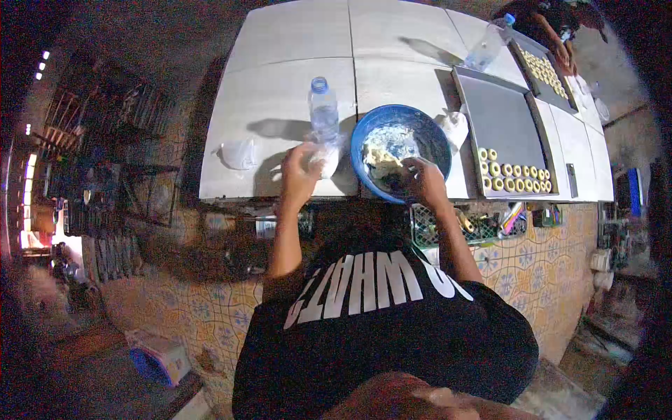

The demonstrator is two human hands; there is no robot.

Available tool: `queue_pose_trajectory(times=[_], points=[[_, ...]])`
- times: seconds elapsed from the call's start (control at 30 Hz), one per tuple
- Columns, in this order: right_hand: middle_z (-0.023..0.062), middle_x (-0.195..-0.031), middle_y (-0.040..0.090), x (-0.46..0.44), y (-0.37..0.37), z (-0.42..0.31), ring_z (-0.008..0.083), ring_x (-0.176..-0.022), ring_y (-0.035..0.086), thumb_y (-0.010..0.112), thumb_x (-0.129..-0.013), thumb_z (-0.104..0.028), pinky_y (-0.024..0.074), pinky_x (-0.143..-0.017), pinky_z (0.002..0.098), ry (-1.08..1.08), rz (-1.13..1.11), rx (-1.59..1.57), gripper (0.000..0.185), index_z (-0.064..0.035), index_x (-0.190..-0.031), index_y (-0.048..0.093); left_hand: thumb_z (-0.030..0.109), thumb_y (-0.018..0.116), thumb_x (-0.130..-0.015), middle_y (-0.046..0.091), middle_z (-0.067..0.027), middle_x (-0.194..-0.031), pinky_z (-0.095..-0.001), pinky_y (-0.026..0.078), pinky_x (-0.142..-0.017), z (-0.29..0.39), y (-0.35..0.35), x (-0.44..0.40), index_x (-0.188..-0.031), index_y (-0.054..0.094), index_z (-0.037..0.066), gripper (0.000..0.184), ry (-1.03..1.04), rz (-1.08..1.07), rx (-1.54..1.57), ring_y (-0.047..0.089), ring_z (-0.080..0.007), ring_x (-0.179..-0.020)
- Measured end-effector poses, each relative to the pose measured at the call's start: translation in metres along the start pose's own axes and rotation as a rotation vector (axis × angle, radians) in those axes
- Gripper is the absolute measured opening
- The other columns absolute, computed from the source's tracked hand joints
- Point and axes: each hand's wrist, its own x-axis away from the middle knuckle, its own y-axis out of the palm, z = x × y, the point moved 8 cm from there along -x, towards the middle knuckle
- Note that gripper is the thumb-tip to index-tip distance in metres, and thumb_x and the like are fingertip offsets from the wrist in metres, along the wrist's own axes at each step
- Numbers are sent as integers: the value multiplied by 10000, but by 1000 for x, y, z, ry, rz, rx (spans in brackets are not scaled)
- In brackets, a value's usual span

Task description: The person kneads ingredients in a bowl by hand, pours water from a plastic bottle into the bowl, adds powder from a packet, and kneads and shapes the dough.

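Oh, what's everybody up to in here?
One person has their right hand inside a blue bowl, at a lump of pale dough, while their left hand is beside a plastic bottle; whether it grips anything is unclear. To the right, a baking tray has small ring-shaped pieces near its close end, with most of it bare. Beyond, another person's hand is at a fuller second tray.

At upper centre of the frame, a basin point(359, 150) holding dough point(380, 158) sits on the counter point(294, 31), a bottle point(324, 115) to its left, a tray point(504, 115) to its right. Dough rings point(507, 170) lie in that tray's lower end; at upper right are a second bottle point(488, 47) and a second tray point(522, 57).
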Motion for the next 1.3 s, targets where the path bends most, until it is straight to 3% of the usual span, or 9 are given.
queue_pose_trajectory(times=[0.1,0.33,0.47,0.6,0.87,0.97,1.07,1.17,1.3], points=[[167,-1010,685,1,2,-5,366,-938,646,705,-772,-81,505,-802,417,-67,49,14,281,-56,-1050,676,173,725,-826,639,-174,-1156,-390,444,-968,7,11,5,-1179,624,2,405,115,-51,-250,592,-307,-1087],[213,-1030,677,13,-7,-15,396,-965,648,667,-809,-72,508,-841,414,-86,35,-44,261,-19,-1064,677,216,561,-965,642,-211,-1170,-382,457,-956,15,26,4,-1162,623,-46,332,-86,-92,-183,605,-326,-1090],[206,-1046,674,14,-5,-2,383,-987,645,656,-790,-32,507,-840,407,-76,85,-49,309,-16,-1099,659,271,497,-1002,639,-209,-1179,-367,436,-969,32,16,5,-1226,587,-40,393,-172,-167,-419,603,-313,-1093],[198,-1022,671,16,-4,-2,384,-971,644,651,-757,1,500,-828,411,-113,113,-57,325,-25,-1082,655,272,494,-1006,614,-199,-1246,-342,409,-1003,9,22,2,-1265,566,-43,414,-213,-158,-12,572,-259,-1155],[142,-1146,656,11,1,21,359,-1058,620,706,-720,-85,504,-905,422,-47,70,-41,392,-108,-1110,673,257,536,-991,623,-182,-1234,-334,420,-992,29,19,-3,-1275,561,-51,419,-352,-258,40,570,-218,-1127],[131,-1118,664,9,-4,20,361,-1029,628,719,-726,-109,510,-889,431,-38,65,-49,367,-123,-1091,675,280,573,-976,638,-149,-1188,-319,452,-945,0,18,-14,-1283,542,-77,472,-215,-236,50,588,-191,-1053],[135,-1096,665,6,-5,17,368,-1013,629,731,-734,-148,513,-873,436,11,16,-28,357,-118,-1086,674,272,590,-969,635,-123,-1193,-306,473,-910,10,16,-15,-1282,553,-67,463,-425,-239,173,596,-177,-1023],[175,-1019,678,14,-17,0,349,-956,650,635,-713,22,505,-821,416,-36,79,39,389,-60,-1092,671,253,619,-952,639,-84,-1155,-302,498,-855,28,13,-15,-1255,569,-41,425,-517,-271,278,605,-151,-982],[176,-1034,675,10,-14,3,358,-966,644,639,-697,17,503,-835,415,-116,113,18,396,-47,-1086,667,207,661,-916,642,-79,-1121,-303,512,-840,12,9,-27,-1254,557,-25,423,-548,-308,437,617,-154,-974]])
